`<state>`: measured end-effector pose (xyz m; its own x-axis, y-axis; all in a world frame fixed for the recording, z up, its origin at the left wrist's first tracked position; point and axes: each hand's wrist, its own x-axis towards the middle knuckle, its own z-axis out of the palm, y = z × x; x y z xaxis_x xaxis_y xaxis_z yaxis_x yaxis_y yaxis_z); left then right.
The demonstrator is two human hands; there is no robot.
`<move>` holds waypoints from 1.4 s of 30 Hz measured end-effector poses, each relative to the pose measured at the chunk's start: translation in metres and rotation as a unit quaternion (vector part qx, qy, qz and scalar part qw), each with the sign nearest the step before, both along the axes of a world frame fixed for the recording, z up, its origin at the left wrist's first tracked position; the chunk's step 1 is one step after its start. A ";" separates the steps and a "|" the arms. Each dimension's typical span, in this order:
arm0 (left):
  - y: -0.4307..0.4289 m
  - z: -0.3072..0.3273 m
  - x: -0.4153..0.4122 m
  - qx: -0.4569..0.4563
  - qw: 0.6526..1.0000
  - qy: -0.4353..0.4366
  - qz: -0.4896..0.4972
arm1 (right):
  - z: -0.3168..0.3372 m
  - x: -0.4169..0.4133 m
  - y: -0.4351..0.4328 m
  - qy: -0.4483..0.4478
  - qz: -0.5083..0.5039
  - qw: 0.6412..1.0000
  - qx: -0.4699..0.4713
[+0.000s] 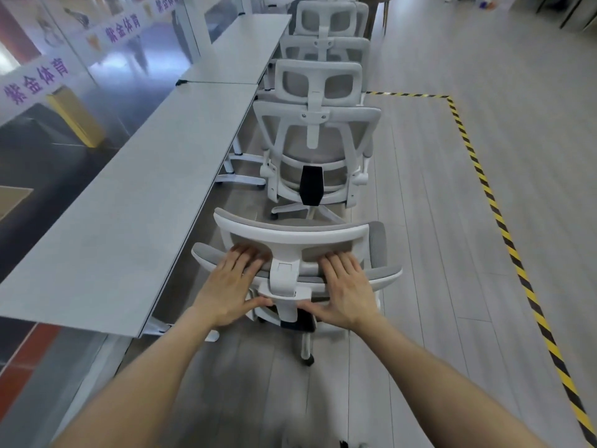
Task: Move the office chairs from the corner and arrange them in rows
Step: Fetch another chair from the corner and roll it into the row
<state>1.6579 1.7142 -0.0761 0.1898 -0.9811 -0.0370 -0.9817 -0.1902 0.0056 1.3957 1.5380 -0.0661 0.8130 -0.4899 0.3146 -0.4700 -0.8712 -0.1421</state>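
1. Both palms are on the near chair (290, 236), at the top of its backrest just under the headrest. My left hand (231, 286) lies flat, fingers straight and side by side on the mesh, thumb stretched toward the centre bracket. My right hand (347, 286) mirrors it. Neither hand grips anything; both only press.
2. The chair stands in the aisle just beside the long table (129, 189), at the tail of the row of chairs (323, 43). The next chair (311, 150) is near ahead but apart from it.
3. Risk one: flat palms give me push but little steering. If a castor (308, 360) swivels off-line, I reckon the chair yaws left and its armrest clips the table edge.
4. Risk two: with too much shove it rolls into the next chair's base and knocks the line crooked.
5. Risk three: I'm pushing high up, on a back that may recline. It could give way forward before the base rolls, and my palms could slide off the mesh.
6. Risk four: if it drifts right instead, it wanders toward the striped tape (484, 189), out of line with the row.
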 end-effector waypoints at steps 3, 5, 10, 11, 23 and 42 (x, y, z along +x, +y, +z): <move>-0.005 0.000 0.015 0.002 1.000 -0.004 0.000 | 0.001 0.014 -0.003 0.013 0.000 1.000 0.004; -0.009 0.001 0.024 0.002 1.000 -0.011 -0.002 | 0.002 0.022 -0.006 0.019 0.001 1.000 0.008; -0.019 0.005 0.044 0.012 0.999 -0.032 -0.011 | 0.008 0.041 -0.012 0.042 0.008 0.999 0.021; -0.020 0.007 0.047 0.012 0.999 -0.036 -0.015 | 0.009 0.044 -0.013 0.046 0.009 0.999 0.023; -0.017 0.029 0.034 -0.034 0.999 -0.038 -0.007 | 0.027 0.056 -0.007 0.098 -0.019 0.994 0.030; 0.018 0.065 -0.125 -0.023 0.998 -0.061 -0.005 | 0.057 -0.106 0.029 0.207 -0.041 0.969 0.129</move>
